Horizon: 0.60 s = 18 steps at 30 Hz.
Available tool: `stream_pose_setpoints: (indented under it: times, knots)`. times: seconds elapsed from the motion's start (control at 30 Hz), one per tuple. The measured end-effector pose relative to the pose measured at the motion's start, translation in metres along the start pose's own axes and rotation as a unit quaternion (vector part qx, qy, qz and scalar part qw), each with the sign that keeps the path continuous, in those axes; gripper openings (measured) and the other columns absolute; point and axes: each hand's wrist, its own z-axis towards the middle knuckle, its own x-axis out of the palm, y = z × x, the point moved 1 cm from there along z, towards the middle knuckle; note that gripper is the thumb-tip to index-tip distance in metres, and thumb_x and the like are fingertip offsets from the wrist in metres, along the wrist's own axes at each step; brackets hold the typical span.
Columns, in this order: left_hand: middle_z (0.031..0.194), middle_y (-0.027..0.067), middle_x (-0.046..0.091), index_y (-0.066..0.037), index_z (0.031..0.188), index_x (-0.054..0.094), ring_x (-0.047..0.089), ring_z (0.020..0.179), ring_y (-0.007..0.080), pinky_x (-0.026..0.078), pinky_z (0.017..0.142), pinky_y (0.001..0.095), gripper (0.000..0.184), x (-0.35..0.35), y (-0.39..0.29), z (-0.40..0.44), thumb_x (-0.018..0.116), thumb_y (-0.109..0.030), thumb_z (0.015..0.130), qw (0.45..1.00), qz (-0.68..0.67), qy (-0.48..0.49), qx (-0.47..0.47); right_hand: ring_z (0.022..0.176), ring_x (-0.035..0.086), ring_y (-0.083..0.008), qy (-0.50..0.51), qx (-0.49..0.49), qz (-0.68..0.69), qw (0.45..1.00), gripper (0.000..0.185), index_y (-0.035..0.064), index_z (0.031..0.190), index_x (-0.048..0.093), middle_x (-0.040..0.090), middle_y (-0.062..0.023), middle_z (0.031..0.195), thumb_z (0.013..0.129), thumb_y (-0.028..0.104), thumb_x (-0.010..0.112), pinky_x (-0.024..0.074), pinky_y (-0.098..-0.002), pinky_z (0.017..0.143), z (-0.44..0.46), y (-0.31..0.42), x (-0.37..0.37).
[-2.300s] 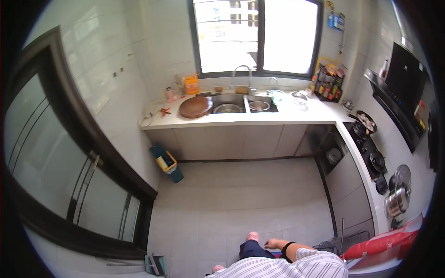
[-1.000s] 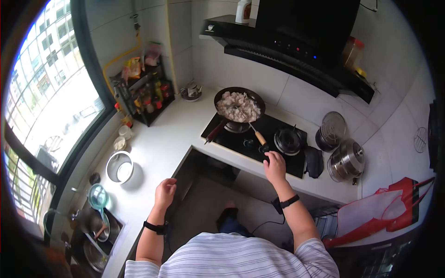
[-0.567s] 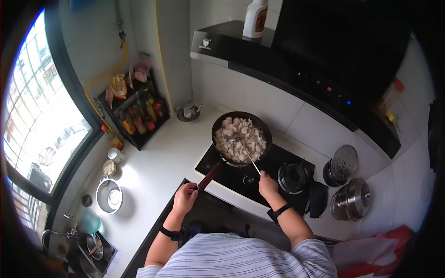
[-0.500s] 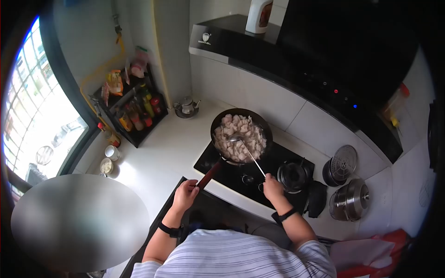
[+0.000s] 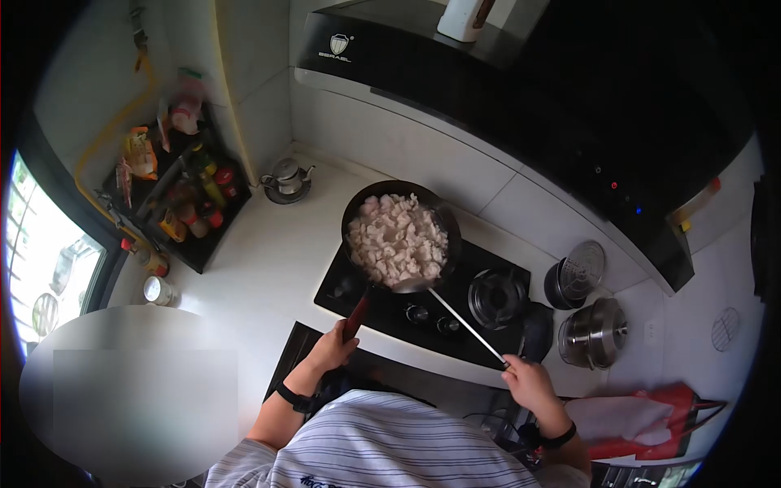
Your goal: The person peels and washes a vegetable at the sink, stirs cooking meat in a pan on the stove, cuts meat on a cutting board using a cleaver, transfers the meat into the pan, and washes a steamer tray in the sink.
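My left hand point(image 5: 332, 348) is wrapped round the dark red handle point(image 5: 356, 315) of a black wok point(image 5: 451, 232) on the stove's left burner. Pale chunks of meat point(image 5: 397, 240) fill much of the wok. My right hand point(image 5: 527, 381) grips the end of a long-handled ladle point(image 5: 469, 328). The ladle's metal head lies at the wok's near edge, beside the meat, and is partly hard to make out.
A small metal pot point(image 5: 287, 177) stands behind the wok to the left, near a black spice rack point(image 5: 199, 252). The range hood point(image 5: 504, 106) hangs over the stove. A steel steamer pot point(image 5: 598, 332) is at right. A grey blur covers the lower left.
My left hand has taken hold of the wok handle and my right hand the ladle. Lately the ladle head has moved from the meat's middle to the near edge, my right hand moving right and down.
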Motion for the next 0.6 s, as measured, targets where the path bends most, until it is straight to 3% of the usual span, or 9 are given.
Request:
stream_pose_setpoints:
  times: [0.13,0.23,0.3,0.37,0.43,0.6]
  knots:
    - [0.071,0.0161,0.063,0.0,0.131,0.037,0.064,0.057,0.0262,0.05,0.057,0.0368,0.055,-0.004,-0.003,-0.002,0.058,-0.028,0.089,1.0,0.015,0.012,-0.005,0.082,0.063,-0.0363,0.025,0.012,-0.018,0.999,0.035,0.0099,0.115,0.056,0.066,-0.0146,0.089,0.082,0.017,0.063,0.0506,-0.0455,0.07,0.029,0.007,0.047]
    - [0.081,0.021,0.065,0.0,0.132,0.036,0.066,0.065,0.0315,0.051,0.063,0.0395,0.057,0.004,0.019,0.008,0.059,-0.029,0.089,0.999,0.035,-0.01,0.04,0.082,0.063,-0.037,-0.048,-0.03,-0.002,0.998,0.035,0.0096,0.115,0.056,0.065,-0.0147,0.09,0.082,0.017,0.062,0.0504,-0.0459,0.07,0.057,0.009,0.083]
    - [0.086,0.0232,0.064,0.0,0.132,0.036,0.066,0.073,0.0346,0.051,0.068,0.0412,0.057,-0.004,0.003,0.0,0.059,-0.03,0.089,1.0,0.025,0.009,0.009,0.081,0.063,-0.0372,-0.103,-0.042,0.022,0.994,0.036,0.009,0.117,0.056,0.064,-0.0146,0.091,0.083,0.017,0.062,0.0502,-0.0461,0.07,0.072,0.013,0.095]
    - [0.092,0.0255,0.064,0.0,0.132,0.036,0.065,0.081,0.0377,0.051,0.073,0.0428,0.058,-0.005,0.001,-0.001,0.059,-0.031,0.089,0.999,0.013,0.029,-0.025,0.081,0.063,-0.0372,-0.121,-0.04,0.019,0.992,0.037,0.0089,0.118,0.055,0.064,-0.0145,0.09,0.083,0.017,0.062,0.0501,-0.0459,0.071,0.087,0.011,0.098]
    - [0.098,0.0267,0.063,0.0,0.132,0.037,0.062,0.093,0.0407,0.049,0.08,0.0447,0.059,-0.001,0.01,0.001,0.059,-0.032,0.088,0.999,0.039,-0.002,0.025,0.083,0.063,-0.0377,-0.14,-0.017,0.042,0.989,0.039,0.0076,0.12,0.055,0.065,-0.0155,0.091,0.084,0.017,0.062,0.05,-0.0454,0.072,0.098,0.016,0.089]
    - [0.1,0.0273,0.063,-0.001,0.134,0.036,0.061,0.096,0.0416,0.049,0.083,0.0452,0.06,0.001,0.01,0.001,0.06,-0.031,0.087,0.999,0.035,-0.004,0.016,0.087,0.062,-0.0401,-0.153,-0.001,0.059,0.987,0.037,0.0075,0.122,0.054,0.066,-0.0197,0.094,0.086,0.016,0.059,0.0492,-0.0471,0.075,0.148,0.007,0.062]
